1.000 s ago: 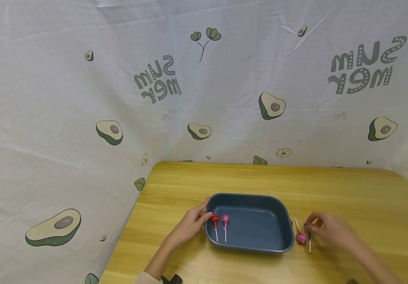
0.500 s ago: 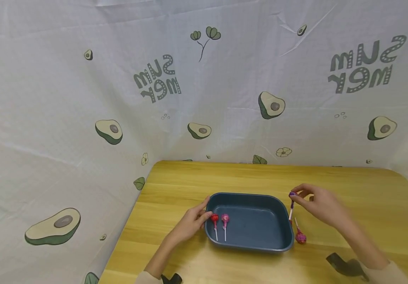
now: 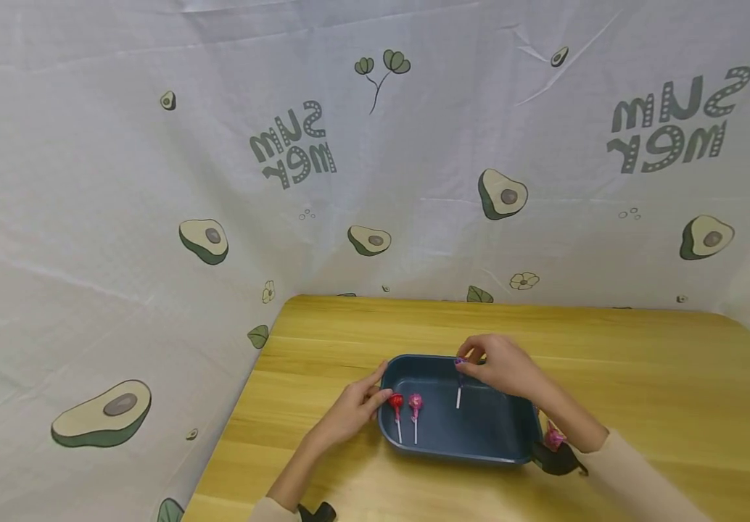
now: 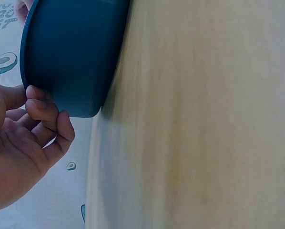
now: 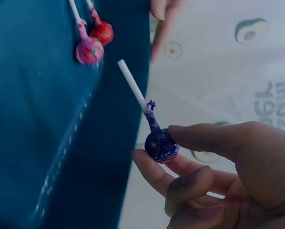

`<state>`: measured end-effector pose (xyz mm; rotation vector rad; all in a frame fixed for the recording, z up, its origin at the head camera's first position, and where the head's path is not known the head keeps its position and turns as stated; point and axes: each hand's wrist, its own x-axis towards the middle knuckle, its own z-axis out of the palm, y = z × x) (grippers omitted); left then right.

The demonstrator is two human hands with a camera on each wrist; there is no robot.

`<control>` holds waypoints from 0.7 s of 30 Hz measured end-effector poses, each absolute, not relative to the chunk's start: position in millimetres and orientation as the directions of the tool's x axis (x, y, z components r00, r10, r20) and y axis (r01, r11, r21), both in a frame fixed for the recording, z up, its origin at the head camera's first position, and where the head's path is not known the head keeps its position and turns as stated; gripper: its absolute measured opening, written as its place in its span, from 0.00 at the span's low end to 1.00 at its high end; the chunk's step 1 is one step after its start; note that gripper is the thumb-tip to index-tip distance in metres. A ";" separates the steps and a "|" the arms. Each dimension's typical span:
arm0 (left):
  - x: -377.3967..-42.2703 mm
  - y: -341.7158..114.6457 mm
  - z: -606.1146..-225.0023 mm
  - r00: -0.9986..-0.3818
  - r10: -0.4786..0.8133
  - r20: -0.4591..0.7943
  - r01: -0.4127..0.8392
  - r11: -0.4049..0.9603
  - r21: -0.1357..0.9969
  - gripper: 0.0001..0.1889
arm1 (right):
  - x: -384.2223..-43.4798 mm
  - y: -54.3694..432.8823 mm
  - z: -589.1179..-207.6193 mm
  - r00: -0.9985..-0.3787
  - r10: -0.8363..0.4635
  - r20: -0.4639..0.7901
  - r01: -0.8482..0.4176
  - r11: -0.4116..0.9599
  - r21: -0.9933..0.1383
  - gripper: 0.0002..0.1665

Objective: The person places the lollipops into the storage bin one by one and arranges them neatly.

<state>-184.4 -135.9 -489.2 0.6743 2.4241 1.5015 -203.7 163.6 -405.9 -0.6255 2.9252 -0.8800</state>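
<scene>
A dark blue rectangular tray [image 3: 479, 457] stands on the wooden table. My left hand [image 3: 349, 413] grips its left rim, thumb over the edge and fingers curled against the outer wall, as the left wrist view shows. Between thumb and fingertips, my right hand [image 3: 505, 368] pinches a purple-wrapped lollipop [image 5: 160, 145] by its candy head. It hangs over the tray's back part with the white stick pointing down. Inside at the left lie a red lollipop [image 3: 397, 401] and a pink lollipop [image 3: 415, 402], side by side, sticks toward me.
Right of the tray, a pink-purple lollipop [image 3: 554, 436] lies on the table [image 3: 662, 391], partly covered by my right forearm. A sliver of something red shows at the tray's right wall. Behind the table hangs a white cloth [image 3: 414, 159] printed with avocados.
My right hand has picked up the purple lollipop from the table right of the tray and carried it left over the tray. The left hand has kept its grip on the rim.
</scene>
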 end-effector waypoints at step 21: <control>-185.0 -136.8 -490.5 -0.871 0.488 0.052 0.265 0.377 0.888 0.32 | -220.8 110.6 -433.8 -0.822 -0.516 -0.243 -0.352 0.794 -0.496 0.10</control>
